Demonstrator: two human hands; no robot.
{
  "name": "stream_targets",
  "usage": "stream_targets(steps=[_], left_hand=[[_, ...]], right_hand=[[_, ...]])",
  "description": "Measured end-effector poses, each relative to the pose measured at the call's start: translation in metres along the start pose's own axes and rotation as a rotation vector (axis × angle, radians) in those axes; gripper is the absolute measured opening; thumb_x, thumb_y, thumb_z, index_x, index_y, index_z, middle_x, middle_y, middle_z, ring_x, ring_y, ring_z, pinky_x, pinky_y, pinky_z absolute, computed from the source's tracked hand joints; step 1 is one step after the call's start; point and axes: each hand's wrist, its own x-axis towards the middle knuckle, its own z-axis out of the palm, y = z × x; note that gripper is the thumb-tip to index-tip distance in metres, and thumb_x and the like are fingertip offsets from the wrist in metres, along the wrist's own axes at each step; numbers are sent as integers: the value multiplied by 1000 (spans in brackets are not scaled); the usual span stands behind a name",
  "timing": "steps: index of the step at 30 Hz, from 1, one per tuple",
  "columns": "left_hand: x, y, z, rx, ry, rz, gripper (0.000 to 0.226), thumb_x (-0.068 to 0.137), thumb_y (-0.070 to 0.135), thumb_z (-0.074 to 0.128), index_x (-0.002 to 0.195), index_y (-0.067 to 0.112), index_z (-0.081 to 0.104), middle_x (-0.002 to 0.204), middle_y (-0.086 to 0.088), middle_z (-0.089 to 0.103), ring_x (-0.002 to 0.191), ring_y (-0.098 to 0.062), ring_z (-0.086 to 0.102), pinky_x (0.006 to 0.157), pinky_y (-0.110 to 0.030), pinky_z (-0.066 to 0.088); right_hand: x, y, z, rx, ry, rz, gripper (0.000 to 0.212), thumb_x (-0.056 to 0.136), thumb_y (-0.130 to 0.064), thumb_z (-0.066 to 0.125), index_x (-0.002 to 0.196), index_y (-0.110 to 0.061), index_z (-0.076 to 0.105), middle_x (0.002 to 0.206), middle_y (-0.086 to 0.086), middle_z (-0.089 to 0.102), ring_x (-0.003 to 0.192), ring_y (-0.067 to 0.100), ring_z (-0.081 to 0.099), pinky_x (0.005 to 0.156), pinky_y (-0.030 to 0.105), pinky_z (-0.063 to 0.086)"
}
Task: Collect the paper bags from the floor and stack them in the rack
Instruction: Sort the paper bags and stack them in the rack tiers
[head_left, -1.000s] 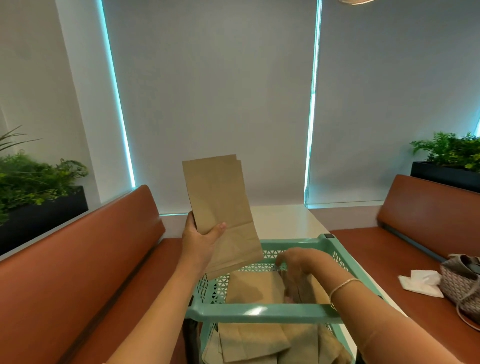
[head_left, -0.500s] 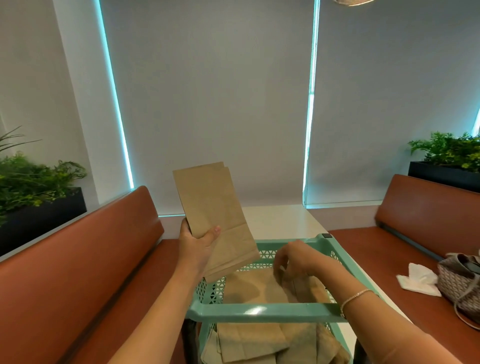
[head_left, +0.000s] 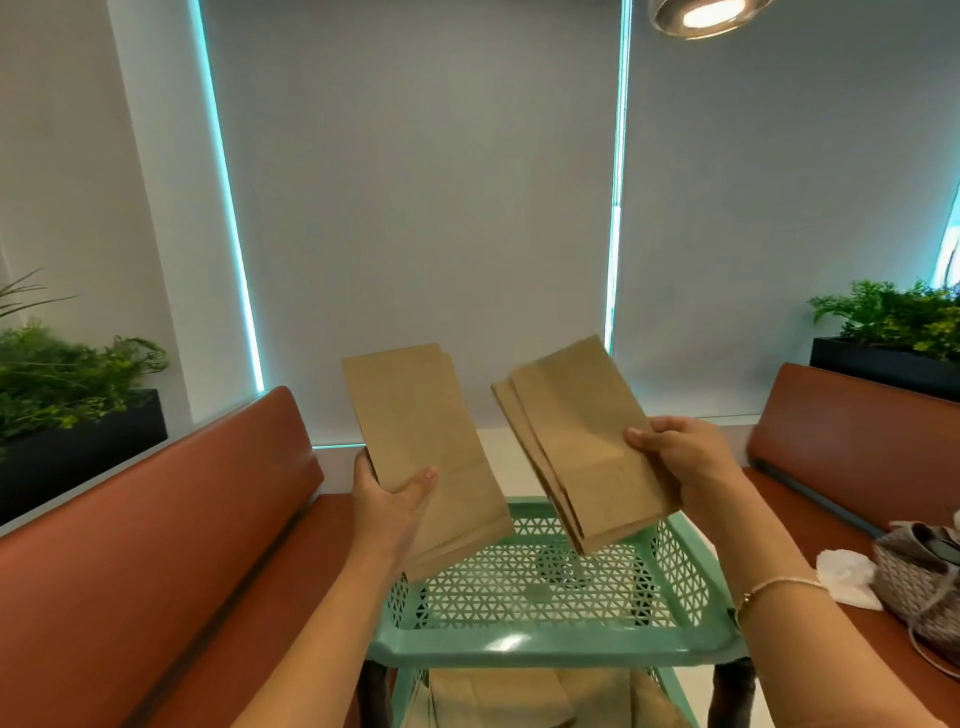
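My left hand (head_left: 390, 506) grips a flat brown paper bag (head_left: 421, 447) by its lower left edge, holding it upright above the left side of the mint green rack (head_left: 545, 647). My right hand (head_left: 685, 462) holds a small bundle of brown paper bags (head_left: 576, 436) tilted above the rack's right side. The top shelf's perforated floor (head_left: 535, 587) is bare. More brown bags (head_left: 519, 699) lie on the shelf below, partly hidden by the front rim.
Brown padded benches run along both sides: a left bench (head_left: 156, 545) and a right bench (head_left: 852, 431). A patterned handbag (head_left: 924, 577) and a white tissue (head_left: 844, 574) lie on the right seat. Planters (head_left: 72, 395) stand behind the backrests. A white tabletop (head_left: 509, 462) lies beyond the rack.
My right hand has lifted a bundle of bags up off the top shelf, leaving that shelf bare. The left hand's bag has stayed raised, shifting slightly lower and left.
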Motion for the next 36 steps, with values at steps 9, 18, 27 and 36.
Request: stream_targets(steps=[9, 18, 27, 36], left_hand=[[-19, 10, 38, -74, -155, -30, 45, 83, 3, 67, 118, 22, 45, 103, 6, 63, 91, -5, 61, 75, -18, 50], [-27, 9, 36, 86, -310, -103, 79, 59, 48, 80, 124, 32, 39, 119, 8, 59, 109, -8, 57, 96, -28, 45], [-21, 1, 37, 93, -312, -193, 49, 63, -3, 79, 99, 18, 55, 97, 0, 68, 92, -14, 65, 80, -19, 53], [-31, -6, 40, 47, -261, -351, 82, 74, 0, 73, 140, -4, 26, 130, -22, 54, 127, -27, 46, 108, -36, 27]], right_hand=[[-20, 25, 47, 475, -131, 208, 12, 88, -2, 57, 101, -2, 59, 96, 16, 64, 80, 26, 59, 81, 45, 51], [-35, 36, 63, 319, -110, 51, 9, 93, -7, 54, 87, -13, 54, 86, 10, 65, 73, 22, 59, 66, 35, 52], [-42, 29, 52, 317, -141, -21, 9, 87, -7, 62, 81, -12, 57, 73, 2, 64, 65, 15, 55, 55, 26, 42], [-42, 40, 39, 296, -226, 108, 16, 92, -10, 56, 79, -14, 49, 79, 5, 60, 68, 15, 55, 55, 28, 41]])
